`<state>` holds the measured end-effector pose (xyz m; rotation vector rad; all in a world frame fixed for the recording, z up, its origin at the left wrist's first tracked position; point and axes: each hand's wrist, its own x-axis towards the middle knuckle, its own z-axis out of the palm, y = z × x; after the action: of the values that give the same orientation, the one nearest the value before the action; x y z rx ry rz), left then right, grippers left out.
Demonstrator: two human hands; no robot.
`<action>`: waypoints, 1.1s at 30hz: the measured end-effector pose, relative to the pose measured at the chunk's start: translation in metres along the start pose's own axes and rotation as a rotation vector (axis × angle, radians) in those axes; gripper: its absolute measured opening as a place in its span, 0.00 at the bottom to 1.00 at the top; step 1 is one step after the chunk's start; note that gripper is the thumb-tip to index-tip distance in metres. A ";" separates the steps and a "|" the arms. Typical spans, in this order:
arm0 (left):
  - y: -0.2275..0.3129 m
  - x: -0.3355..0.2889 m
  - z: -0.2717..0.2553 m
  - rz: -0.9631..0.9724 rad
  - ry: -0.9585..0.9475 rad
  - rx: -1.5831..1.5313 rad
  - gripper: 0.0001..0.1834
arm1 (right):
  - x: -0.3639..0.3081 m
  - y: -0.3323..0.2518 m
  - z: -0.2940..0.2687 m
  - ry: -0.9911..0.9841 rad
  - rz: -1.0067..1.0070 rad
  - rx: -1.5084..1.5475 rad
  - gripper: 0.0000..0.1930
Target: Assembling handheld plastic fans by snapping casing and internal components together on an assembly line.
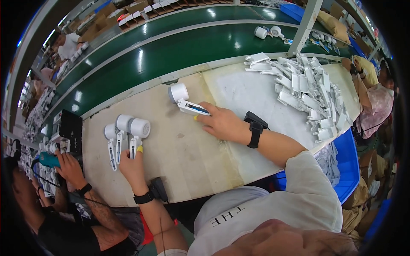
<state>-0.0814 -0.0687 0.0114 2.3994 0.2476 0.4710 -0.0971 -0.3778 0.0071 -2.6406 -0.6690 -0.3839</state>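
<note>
My right hand (pixel 226 123) is closed on the handle of a white handheld device (pixel 178 93), which has a drum-shaped head and an open handle with a blue strip inside. It lies on or just above the middle of the table. My left hand (pixel 133 167) grips the handle of a similar device (pixel 140 128), whose round head has a slotted face. Beside it two more devices (pixel 124 123) lie with their handles toward me. Yellow tape wraps a fingertip on each hand. Whether the held devices touch the table I cannot tell.
White plastic handle shells (pixel 301 85) are heaped at the right, above a blue bin (pixel 348 166). Beyond the table runs a green conveyor (pixel 179 51) with more devices. At the left a co-worker's hand (pixel 70 170) holds a teal power tool (pixel 49 159) near a black box (pixel 68 130).
</note>
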 end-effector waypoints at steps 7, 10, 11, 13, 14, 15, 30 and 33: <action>-0.011 0.003 0.009 0.117 0.050 0.018 0.15 | 0.003 0.001 0.001 -0.044 0.069 0.048 0.17; -0.022 0.000 0.003 0.185 0.018 0.027 0.14 | 0.010 -0.010 0.001 -0.074 0.097 0.015 0.18; -0.021 -0.004 0.000 0.218 -0.004 0.005 0.13 | 0.014 -0.021 -0.008 -0.111 0.135 0.043 0.18; -0.014 -0.003 0.002 0.373 0.031 -0.009 0.12 | 0.011 -0.020 -0.006 -0.041 0.086 0.035 0.18; -0.013 -0.001 0.005 0.494 0.081 0.010 0.12 | 0.012 -0.020 -0.006 -0.027 0.068 0.014 0.17; -0.011 -0.001 0.004 0.470 0.095 0.032 0.12 | 0.012 -0.021 -0.006 -0.042 0.082 0.028 0.17; 0.005 0.002 0.003 0.717 0.095 0.031 0.15 | 0.014 -0.020 -0.010 -0.061 0.095 0.059 0.16; 0.000 0.001 0.003 0.687 0.075 0.024 0.18 | 0.014 -0.018 -0.005 -0.029 0.051 0.029 0.17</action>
<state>-0.0795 -0.0706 0.0094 2.4476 -0.5632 0.8632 -0.0951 -0.3597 0.0223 -2.6351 -0.6104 -0.3198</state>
